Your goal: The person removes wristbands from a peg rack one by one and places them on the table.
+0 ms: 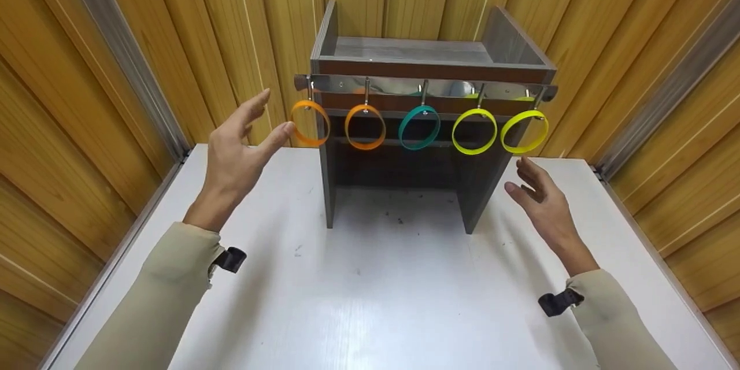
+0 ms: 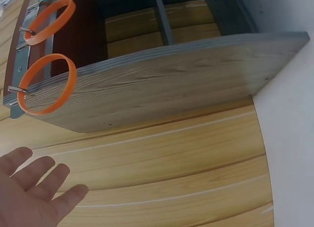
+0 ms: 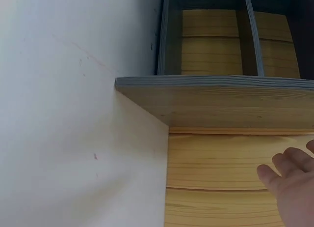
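Note:
A grey wooden shelf unit stands on the white table. Along its front runs a metal hook rail with rings hanging from it: two orange rings, a teal ring and two yellow-green rings. My left hand is raised with fingers straight, its fingertips just left of the leftmost orange ring, holding nothing. My right hand is open below the rightmost yellow-green ring, beside the shelf's right side panel.
Wood-panelled walls close in on the table at left, back and right, with metal strips in the corners. The table's white surface stretches in front of the shelf unit between my two forearms.

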The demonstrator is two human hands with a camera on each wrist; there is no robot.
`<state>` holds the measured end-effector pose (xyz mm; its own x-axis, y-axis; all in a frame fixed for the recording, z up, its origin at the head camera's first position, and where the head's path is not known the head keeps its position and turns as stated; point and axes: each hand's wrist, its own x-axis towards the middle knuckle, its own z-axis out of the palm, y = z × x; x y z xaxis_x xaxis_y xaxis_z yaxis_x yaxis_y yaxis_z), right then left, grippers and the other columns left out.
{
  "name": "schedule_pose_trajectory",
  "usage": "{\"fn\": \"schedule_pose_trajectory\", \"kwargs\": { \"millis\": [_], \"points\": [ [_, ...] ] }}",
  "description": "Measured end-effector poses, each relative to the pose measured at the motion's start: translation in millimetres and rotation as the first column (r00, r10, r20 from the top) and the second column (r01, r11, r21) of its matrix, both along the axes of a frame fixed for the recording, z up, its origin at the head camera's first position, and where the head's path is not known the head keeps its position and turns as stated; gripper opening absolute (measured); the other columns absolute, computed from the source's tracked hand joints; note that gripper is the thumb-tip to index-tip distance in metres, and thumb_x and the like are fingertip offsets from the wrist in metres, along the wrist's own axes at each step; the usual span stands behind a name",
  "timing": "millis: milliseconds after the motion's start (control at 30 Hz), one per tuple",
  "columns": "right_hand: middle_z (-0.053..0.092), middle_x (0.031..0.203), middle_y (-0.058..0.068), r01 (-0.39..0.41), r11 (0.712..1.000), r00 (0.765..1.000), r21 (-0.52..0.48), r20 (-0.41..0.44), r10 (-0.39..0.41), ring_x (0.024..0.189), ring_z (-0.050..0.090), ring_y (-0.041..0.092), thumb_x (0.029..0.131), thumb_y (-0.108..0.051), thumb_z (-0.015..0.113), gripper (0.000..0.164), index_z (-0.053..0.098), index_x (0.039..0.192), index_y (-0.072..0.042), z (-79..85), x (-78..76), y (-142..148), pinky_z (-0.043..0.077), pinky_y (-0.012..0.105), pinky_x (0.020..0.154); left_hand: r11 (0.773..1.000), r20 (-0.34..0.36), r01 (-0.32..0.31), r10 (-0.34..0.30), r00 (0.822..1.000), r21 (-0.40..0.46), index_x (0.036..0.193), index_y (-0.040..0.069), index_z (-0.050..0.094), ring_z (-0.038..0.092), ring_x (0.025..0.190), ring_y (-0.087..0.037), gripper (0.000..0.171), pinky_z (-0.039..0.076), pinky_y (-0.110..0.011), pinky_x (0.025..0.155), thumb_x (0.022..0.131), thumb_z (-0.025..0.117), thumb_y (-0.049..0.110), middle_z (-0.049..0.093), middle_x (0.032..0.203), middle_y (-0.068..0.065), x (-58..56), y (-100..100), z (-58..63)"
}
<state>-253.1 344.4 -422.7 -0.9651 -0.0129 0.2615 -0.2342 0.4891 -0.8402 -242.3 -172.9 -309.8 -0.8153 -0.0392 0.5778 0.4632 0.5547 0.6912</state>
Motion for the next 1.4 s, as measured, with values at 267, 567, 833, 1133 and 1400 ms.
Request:
{"fn": "schedule_pose_trajectory", "kwargs": {
  "millis": [267,567,833,1133,1400],
  "points": [
    [0.055,0.155,0.015,0.024,0.983,1.000,-0.183,0.005,-0.024,0.140,0.055,0.023,0.105,-0.032,0.072,0.063,0.049,0.156,-0.002,-18.3,-1.8,-4.9,0.048,0.014,0.105,0.988,0.003,0.075,-0.076,0.997,0.137,0.148,0.007,0.061,0.062,0.132,-0.021,0.058,0.051,-0.042,0.112,0.098,0.080,0.029,0.065,0.144,-0.006,-1.0,1.7,5.0],
    [0.069,0.132,0.000,0.038,0.943,0.999,-0.330,0.035,-0.028,0.117,0.069,0.011,0.100,-0.027,0.079,0.049,0.065,0.141,-0.004,-37.1,-4.9,-13.9,0.056,0.021,0.099,0.962,0.003,0.138,-0.142,0.990,0.237,0.141,0.002,0.065,0.067,0.122,-0.018,0.048,0.055,-0.039,0.107,0.098,0.081,0.018,0.070,0.135,-0.006,-3.3,4.5,6.6],
    [0.073,0.120,0.001,0.114,0.931,0.993,-0.346,0.038,-0.107,0.110,0.070,0.014,0.095,-0.021,0.084,0.044,0.069,0.131,0.001,-46.2,-9.3,-28.4,0.058,0.022,0.095,0.943,0.016,0.170,-0.182,0.983,0.287,0.136,-0.001,0.068,0.069,0.119,-0.025,0.044,0.057,-0.031,0.103,0.097,0.081,0.014,0.072,0.128,-0.008,-4.7,7.2,5.7],
    [0.077,0.108,0.005,0.170,0.911,0.983,-0.375,-0.003,-0.185,0.097,0.075,0.013,0.094,-0.015,0.084,0.034,0.073,0.120,0.004,-52.8,-10.7,-38.9,0.061,0.023,0.089,0.934,0.035,0.185,-0.206,0.978,0.306,0.129,-0.001,0.073,0.072,0.108,-0.017,0.037,0.059,-0.028,0.097,0.096,0.082,0.012,0.076,0.121,-0.009,-5.5,10.1,7.3],
    [0.077,0.105,0.008,0.213,0.935,0.968,-0.282,-0.071,-0.241,0.097,0.073,0.010,0.095,-0.016,0.084,0.027,0.076,0.114,0.002,-53.4,-10.5,-45.8,0.059,0.017,0.086,0.923,0.008,0.202,-0.216,0.976,0.326,0.121,-0.002,0.077,0.076,0.097,-0.017,0.029,0.061,-0.023,0.088,0.093,0.083,0.002,0.077,0.115,-0.016,-9.2,11.8,7.2]
  ]
}}
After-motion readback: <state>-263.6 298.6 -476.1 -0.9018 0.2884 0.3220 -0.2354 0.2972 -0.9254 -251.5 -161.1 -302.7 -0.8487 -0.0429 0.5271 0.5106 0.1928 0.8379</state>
